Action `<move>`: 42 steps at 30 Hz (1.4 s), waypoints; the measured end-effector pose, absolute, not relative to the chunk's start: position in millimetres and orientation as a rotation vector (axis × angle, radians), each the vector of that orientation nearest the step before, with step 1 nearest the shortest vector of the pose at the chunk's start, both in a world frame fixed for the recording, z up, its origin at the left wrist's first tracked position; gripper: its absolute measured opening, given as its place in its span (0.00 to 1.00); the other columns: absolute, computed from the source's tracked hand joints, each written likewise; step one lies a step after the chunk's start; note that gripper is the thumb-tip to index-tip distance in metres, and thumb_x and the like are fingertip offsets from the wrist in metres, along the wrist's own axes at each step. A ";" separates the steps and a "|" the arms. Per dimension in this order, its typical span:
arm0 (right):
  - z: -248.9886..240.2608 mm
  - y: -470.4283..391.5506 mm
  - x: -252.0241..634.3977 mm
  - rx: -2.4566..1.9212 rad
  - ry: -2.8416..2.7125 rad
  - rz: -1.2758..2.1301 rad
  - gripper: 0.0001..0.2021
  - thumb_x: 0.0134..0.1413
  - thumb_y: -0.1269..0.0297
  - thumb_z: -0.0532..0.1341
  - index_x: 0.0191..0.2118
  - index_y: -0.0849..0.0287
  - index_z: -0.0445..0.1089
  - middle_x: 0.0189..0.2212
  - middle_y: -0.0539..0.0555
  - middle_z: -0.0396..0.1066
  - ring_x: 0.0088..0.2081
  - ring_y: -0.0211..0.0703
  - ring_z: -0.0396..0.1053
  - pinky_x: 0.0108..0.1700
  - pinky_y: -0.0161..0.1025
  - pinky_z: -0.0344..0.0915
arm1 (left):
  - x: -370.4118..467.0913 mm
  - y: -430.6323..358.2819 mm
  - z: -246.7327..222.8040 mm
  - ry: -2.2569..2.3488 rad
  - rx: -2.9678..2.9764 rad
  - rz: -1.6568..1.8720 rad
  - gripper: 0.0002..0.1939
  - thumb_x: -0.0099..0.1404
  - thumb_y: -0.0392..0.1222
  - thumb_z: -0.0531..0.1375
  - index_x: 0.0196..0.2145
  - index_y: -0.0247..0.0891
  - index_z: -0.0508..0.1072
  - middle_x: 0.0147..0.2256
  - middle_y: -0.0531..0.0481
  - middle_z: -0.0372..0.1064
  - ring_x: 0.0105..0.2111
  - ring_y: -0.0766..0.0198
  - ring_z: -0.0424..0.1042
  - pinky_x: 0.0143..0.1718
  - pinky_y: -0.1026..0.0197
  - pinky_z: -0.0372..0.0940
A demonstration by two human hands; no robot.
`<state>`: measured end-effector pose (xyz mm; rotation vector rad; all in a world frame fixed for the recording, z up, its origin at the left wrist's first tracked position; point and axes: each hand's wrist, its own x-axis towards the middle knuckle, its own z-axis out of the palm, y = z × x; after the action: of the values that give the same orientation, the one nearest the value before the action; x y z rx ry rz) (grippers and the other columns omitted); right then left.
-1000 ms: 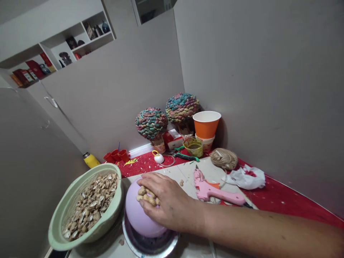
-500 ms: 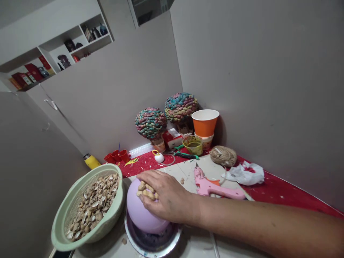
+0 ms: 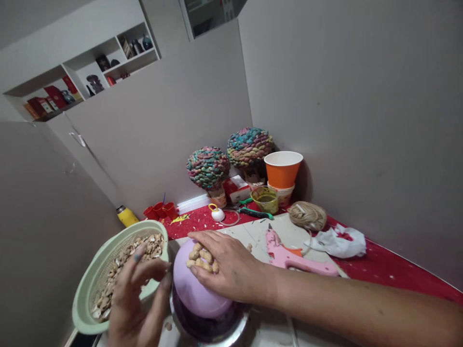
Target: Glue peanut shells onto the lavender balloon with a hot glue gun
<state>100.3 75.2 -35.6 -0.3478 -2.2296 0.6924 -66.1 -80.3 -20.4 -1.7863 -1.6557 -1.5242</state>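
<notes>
A purple balloon (image 3: 191,289) rests in a round metal bowl (image 3: 237,332). My right hand (image 3: 231,270) lies over its upper right side, fingers spread, around several peanut shells (image 3: 204,260) sitting on the balloon. My left hand (image 3: 141,294) is raised left of the balloon, in front of the green basket (image 3: 81,294) of peanut shells. Its thumb and index finger curve toward each other, and a small thing at their tips is too blurred to make out.
A pink glue gun (image 3: 300,260) lies right of my right hand. Behind stand two peanut-shell balloon models (image 3: 209,167), an orange paper cup (image 3: 283,173), a yellow-stained container (image 3: 265,198) and a twine ball (image 3: 307,215). A white plastic bag (image 3: 338,243) lies at the right.
My left hand has come into view at the lower left, in front of the basket. My right hand stays on the balloon. The whole view has shifted slightly.
</notes>
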 end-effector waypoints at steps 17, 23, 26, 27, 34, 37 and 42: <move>-45.9 89.1 101.1 -0.258 -2.103 0.883 0.24 0.68 0.53 0.47 0.54 0.66 0.69 0.47 0.63 0.74 0.49 0.52 0.70 0.52 0.49 0.65 | -51.1 -50.7 -38.7 -1.728 -1.936 -1.675 0.31 0.64 0.31 0.61 0.61 0.49 0.59 0.37 0.52 0.74 0.37 0.67 0.75 0.43 0.66 0.69; -46.0 87.5 101.5 -0.264 -2.102 0.892 0.24 0.68 0.54 0.47 0.54 0.67 0.69 0.47 0.64 0.73 0.49 0.53 0.70 0.51 0.49 0.64 | -49.2 -46.9 -41.6 -1.678 -1.994 -1.647 0.33 0.65 0.30 0.61 0.63 0.49 0.57 0.38 0.52 0.74 0.37 0.67 0.74 0.43 0.66 0.69; -44.8 85.8 101.6 -0.273 -2.112 0.896 0.24 0.67 0.53 0.48 0.54 0.66 0.69 0.47 0.64 0.73 0.49 0.53 0.70 0.51 0.49 0.64 | -47.6 -45.8 -41.0 -1.672 -1.989 -1.613 0.32 0.65 0.30 0.60 0.63 0.49 0.58 0.37 0.52 0.73 0.36 0.68 0.74 0.42 0.67 0.69; -44.3 85.4 101.5 -0.274 -2.113 0.899 0.24 0.67 0.53 0.48 0.54 0.66 0.69 0.47 0.64 0.73 0.49 0.53 0.70 0.51 0.50 0.64 | -46.9 -45.6 -40.4 -1.660 -1.993 -1.602 0.32 0.64 0.29 0.60 0.63 0.48 0.58 0.37 0.52 0.73 0.36 0.68 0.74 0.42 0.67 0.69; -45.6 84.4 98.4 -0.227 -2.087 0.884 0.23 0.67 0.54 0.48 0.54 0.66 0.69 0.46 0.63 0.74 0.48 0.52 0.70 0.51 0.49 0.65 | -47.5 -45.0 -42.5 -1.629 -2.016 -1.544 0.34 0.64 0.28 0.60 0.64 0.46 0.56 0.37 0.52 0.73 0.35 0.67 0.73 0.42 0.66 0.68; -47.3 84.4 97.3 -0.231 -2.073 0.871 0.24 0.68 0.53 0.48 0.53 0.66 0.69 0.46 0.64 0.74 0.48 0.53 0.70 0.51 0.49 0.65 | -48.8 -44.0 -45.6 -1.629 -2.014 -1.538 0.34 0.64 0.28 0.60 0.65 0.45 0.56 0.37 0.51 0.73 0.36 0.67 0.73 0.42 0.65 0.69; -46.0 83.6 97.8 -0.236 -2.087 0.869 0.24 0.67 0.52 0.48 0.53 0.65 0.69 0.44 0.63 0.74 0.47 0.52 0.70 0.49 0.50 0.65 | -48.2 -44.2 -42.6 -1.632 -2.011 -1.476 0.34 0.64 0.29 0.60 0.65 0.45 0.56 0.37 0.51 0.74 0.35 0.66 0.74 0.42 0.64 0.70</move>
<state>97.8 83.6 -46.0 -0.2356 -2.0868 0.8687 -48.2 -44.2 -42.6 -2.0111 -1.6324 -1.4760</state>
